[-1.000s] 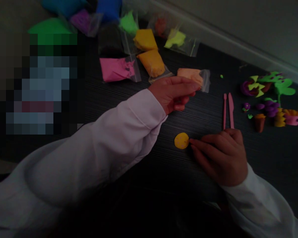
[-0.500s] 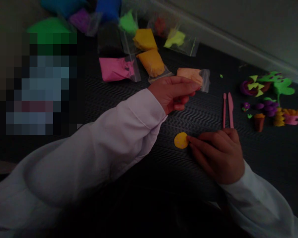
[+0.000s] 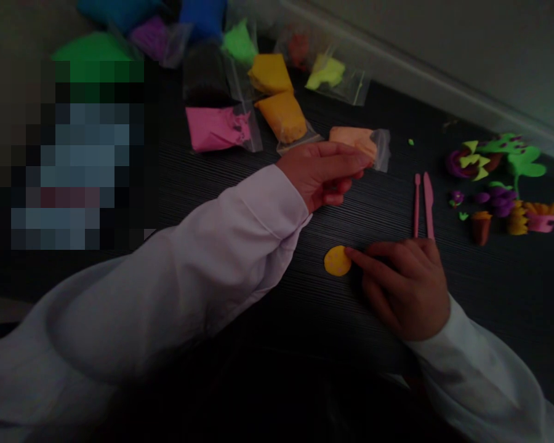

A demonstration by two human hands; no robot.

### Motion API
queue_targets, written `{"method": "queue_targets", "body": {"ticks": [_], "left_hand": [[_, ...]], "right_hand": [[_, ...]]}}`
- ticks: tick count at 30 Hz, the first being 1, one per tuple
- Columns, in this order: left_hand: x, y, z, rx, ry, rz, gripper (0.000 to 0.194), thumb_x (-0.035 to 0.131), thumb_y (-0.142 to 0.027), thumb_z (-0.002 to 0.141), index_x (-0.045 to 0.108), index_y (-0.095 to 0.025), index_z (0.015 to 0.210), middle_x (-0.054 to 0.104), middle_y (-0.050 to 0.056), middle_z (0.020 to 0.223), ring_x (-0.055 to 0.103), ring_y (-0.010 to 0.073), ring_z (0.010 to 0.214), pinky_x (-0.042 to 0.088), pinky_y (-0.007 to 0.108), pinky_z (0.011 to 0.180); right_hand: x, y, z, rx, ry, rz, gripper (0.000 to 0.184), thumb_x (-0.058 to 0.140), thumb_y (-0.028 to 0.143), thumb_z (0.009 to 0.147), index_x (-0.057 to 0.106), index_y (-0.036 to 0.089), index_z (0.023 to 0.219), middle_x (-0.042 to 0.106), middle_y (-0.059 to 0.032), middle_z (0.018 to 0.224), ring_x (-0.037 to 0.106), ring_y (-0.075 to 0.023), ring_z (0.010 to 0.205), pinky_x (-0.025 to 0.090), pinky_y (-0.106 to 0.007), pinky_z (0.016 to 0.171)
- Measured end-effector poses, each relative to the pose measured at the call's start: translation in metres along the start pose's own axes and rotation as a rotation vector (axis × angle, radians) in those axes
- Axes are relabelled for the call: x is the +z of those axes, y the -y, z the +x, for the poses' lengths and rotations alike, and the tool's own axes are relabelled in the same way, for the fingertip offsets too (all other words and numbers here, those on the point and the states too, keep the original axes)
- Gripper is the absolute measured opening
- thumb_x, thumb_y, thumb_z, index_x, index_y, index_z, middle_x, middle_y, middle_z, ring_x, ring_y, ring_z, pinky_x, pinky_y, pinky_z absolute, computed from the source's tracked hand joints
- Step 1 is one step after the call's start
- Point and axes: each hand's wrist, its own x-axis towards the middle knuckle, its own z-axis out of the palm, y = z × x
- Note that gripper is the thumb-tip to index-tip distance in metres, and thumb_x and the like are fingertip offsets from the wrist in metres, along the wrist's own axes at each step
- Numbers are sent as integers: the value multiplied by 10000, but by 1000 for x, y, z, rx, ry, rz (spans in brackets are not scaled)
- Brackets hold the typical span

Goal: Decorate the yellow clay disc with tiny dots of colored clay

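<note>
The right hand point(image 3: 410, 289), index stretched out, touches the disc point(image 3: 335, 263); ahead-left of that hand, the left hand point(image 3: 321, 172) is bunched, whether pinching anything unclear.

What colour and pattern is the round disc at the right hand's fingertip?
The disc is yellow with small pale spots, seen in the head view.

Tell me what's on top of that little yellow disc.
Faint pale spots dot the yellow disc. One fingertip of the right hand covers its upper-right edge, so whatever lies under that fingertip can't be seen.
</note>
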Motion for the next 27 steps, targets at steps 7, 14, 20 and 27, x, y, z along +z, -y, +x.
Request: {"method": "queue_targets", "body": {"ticks": [7, 14, 20, 27], "left_hand": [[0, 0, -1, -45, -4, -45, 79, 545, -174, 699, 515, -105, 723, 475, -23, 572, 430, 2, 437, 212, 112, 400], [0, 0, -1, -7, 3, -4, 84, 550, -174, 695, 522, -96, 707, 483, -13, 585, 400, -4, 427, 208, 121, 402], [1, -1, -1, 29, 28, -9, 68, 523, -149, 696, 520, -84, 678, 476, -12, 566, 408, 9, 411, 206, 123, 387], [1, -2, -1, 19, 33, -14, 54, 505, -136, 701, 508, -82, 693, 479, -23, 555, 406, -10, 407, 215, 113, 393]], "right_hand": [[2, 2, 2, 13, 30, -37, 387, 459, 224, 740, 514, 265, 1121, 572, -45, 907, 467, -175, 749, 307, -368, 702], [3, 4, 3, 20, 15, -38, 398, 452, 201, 746, 500, 286, 1132, 565, -44, 918, 470, -173, 746, 321, -369, 702], [2, -14, -1, 208, -207, -24, 336, 535, 232, 716, 556, 225, 1051, 554, -55, 867, 501, -170, 793, 373, -333, 720], [2, -57, -5, 517, -400, -173, 193, 559, 349, 699, 630, 182, 765, 598, -56, 730, 536, -187, 716, 397, -320, 645]]}}
